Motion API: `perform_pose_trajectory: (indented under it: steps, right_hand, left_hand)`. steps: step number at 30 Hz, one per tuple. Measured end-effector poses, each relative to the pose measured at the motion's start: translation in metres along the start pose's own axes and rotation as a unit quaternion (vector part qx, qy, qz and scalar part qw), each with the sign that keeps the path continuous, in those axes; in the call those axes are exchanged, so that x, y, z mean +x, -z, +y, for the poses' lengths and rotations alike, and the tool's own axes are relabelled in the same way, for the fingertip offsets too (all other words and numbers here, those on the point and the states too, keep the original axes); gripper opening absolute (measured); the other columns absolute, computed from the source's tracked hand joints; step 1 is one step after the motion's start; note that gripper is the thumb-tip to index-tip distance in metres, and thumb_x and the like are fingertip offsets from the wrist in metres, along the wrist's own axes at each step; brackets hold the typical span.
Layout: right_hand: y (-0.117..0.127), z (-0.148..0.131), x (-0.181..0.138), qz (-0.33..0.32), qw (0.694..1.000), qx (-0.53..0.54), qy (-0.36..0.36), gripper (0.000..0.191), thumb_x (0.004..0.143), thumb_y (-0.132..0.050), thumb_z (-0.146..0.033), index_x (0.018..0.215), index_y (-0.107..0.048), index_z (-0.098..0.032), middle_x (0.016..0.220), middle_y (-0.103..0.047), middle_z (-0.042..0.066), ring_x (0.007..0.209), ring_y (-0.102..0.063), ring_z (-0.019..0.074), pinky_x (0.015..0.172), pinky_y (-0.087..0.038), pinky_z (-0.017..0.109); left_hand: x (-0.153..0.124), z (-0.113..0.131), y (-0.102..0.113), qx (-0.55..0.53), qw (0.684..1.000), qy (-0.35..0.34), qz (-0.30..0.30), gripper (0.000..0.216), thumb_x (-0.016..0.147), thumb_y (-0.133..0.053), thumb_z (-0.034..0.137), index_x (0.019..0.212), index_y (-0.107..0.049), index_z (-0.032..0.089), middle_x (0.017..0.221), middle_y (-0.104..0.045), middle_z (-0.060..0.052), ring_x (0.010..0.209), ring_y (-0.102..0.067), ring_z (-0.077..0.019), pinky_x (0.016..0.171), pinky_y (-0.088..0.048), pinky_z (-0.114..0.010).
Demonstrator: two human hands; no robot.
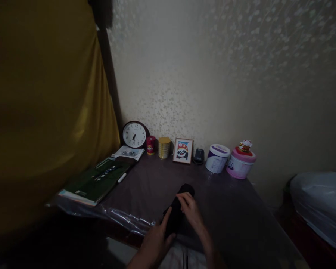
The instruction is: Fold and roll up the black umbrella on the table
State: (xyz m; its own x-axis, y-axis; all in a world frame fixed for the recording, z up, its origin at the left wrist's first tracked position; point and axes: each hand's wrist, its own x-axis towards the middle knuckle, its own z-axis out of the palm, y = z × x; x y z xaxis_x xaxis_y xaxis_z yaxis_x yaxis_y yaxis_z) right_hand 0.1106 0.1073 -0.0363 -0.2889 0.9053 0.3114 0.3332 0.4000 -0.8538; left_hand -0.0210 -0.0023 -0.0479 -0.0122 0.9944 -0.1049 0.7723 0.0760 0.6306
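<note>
the hands point(156, 238) partly hide a black object point(174, 217), its details indistinct.

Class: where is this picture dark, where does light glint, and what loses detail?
Head view: dim overall, lower left corner nearly black; head view: glints on clear plastic along the table's near edge, sheen on the gold curtain; head view: the black object at the left hand and right hand shows little detail.
</note>
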Motion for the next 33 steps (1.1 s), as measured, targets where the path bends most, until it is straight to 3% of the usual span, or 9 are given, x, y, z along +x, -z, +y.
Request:
perform_pose_trajectory:
  steps: [2, 6, 11, 16, 22, 25, 28, 33]
  right_hand:
    - [0.010, 0.012, -0.001, 0.055, 0.994, 0.068, -0.060, 0.037, 0.079, -0.044, -0.048, 0.087, -0.062, -0.017, 0.077, -0.060, 0.004, 0.051, -0.051, 0.0113, 0.045, -0.041, 0.023]
    - [0.040, 0.040, -0.017, 0.159, 0.974, 0.115, -0.112, 0.044, 0.071, -0.050, -0.056, 0.085, -0.063, -0.016, 0.072, -0.062, 0.003, 0.043, -0.045, 0.0094, 0.041, -0.037, 0.023]
    - [0.055, 0.064, -0.041, 0.212, 0.958, 0.106, -0.163, 0.046, 0.066, -0.054, -0.059, 0.079, -0.064, -0.017, 0.062, -0.060, 0.001, 0.039, -0.043, 0.0096, 0.038, -0.035, 0.023]
    - [0.050, 0.062, -0.051, 0.183, 0.965, 0.102, -0.156, 0.044, 0.066, -0.053, -0.058, 0.078, -0.064, -0.017, 0.060, -0.057, 0.000, 0.042, -0.043, 0.0099, 0.040, -0.037, 0.023]
    - [0.045, 0.047, -0.044, 0.159, 0.971, 0.114, -0.140, 0.042, 0.069, -0.053, -0.054, 0.082, -0.065, -0.016, 0.065, -0.061, 0.003, 0.054, -0.055, 0.0151, 0.050, -0.046, 0.026]
    - [0.031, 0.027, -0.030, 0.089, 0.988, 0.104, -0.065, 0.036, 0.078, -0.048, -0.046, 0.091, -0.064, -0.018, 0.084, -0.067, 0.007, 0.078, -0.062, 0.0196, 0.071, -0.049, 0.032]
    - [0.014, 0.002, -0.017, 0.000, 0.999, 0.013, 0.033, 0.029, 0.082, -0.045, -0.035, 0.100, -0.063, -0.022, 0.102, -0.066, 0.006, 0.097, -0.058, 0.0195, 0.088, -0.043, 0.035]
    - [-0.004, -0.011, -0.005, -0.064, 0.992, -0.091, 0.056, 0.027, 0.078, -0.050, -0.022, 0.101, -0.064, -0.025, 0.097, -0.068, 0.004, 0.093, -0.060, 0.0193, 0.093, -0.038, 0.038]
  left_hand:
    - [-0.003, -0.004, 0.001, -0.022, 1.000, -0.009, -0.003, 0.074, 0.078, -0.048, 0.029, 0.140, -0.008, 0.030, 0.126, -0.052, -0.009, 0.107, -0.056, -0.0209, 0.086, -0.041, -0.027]
    - [-0.014, -0.005, 0.006, -0.040, 0.999, -0.008, -0.003, 0.075, 0.079, -0.047, 0.028, 0.140, -0.004, 0.029, 0.131, -0.047, -0.008, 0.113, -0.052, -0.0195, 0.089, -0.039, -0.026]
    - [-0.026, 0.000, 0.005, 0.041, 0.998, 0.035, -0.014, 0.075, 0.080, -0.046, 0.024, 0.139, -0.001, 0.036, 0.131, -0.041, -0.012, 0.102, -0.058, -0.0225, 0.081, -0.044, -0.029]
    - [-0.023, 0.002, -0.007, 0.160, 0.986, 0.041, -0.009, 0.083, 0.075, -0.029, -0.003, 0.135, 0.003, 0.045, 0.130, -0.038, -0.011, 0.103, -0.058, -0.0215, 0.078, -0.044, -0.029]
    - [-0.019, 0.007, -0.010, 0.209, 0.976, 0.053, -0.013, 0.081, 0.077, -0.026, -0.004, 0.134, 0.004, 0.046, 0.129, -0.040, -0.014, 0.098, -0.061, -0.0224, 0.075, -0.044, -0.029]
    - [-0.019, 0.012, -0.008, 0.230, 0.971, 0.059, -0.017, 0.079, 0.078, -0.024, -0.004, 0.135, 0.003, 0.043, 0.128, -0.041, -0.016, 0.093, -0.063, -0.0226, 0.073, -0.045, -0.030]
    - [-0.019, 0.016, -0.006, 0.246, 0.967, 0.059, -0.023, 0.081, 0.075, -0.023, -0.006, 0.135, 0.003, 0.041, 0.127, -0.043, -0.016, 0.089, -0.064, -0.0213, 0.070, -0.047, -0.029]
    - [-0.017, 0.015, -0.007, 0.258, 0.963, 0.073, -0.031, 0.080, 0.077, -0.022, -0.006, 0.136, 0.005, 0.040, 0.131, -0.040, -0.016, 0.087, -0.065, -0.0192, 0.067, -0.046, -0.026]
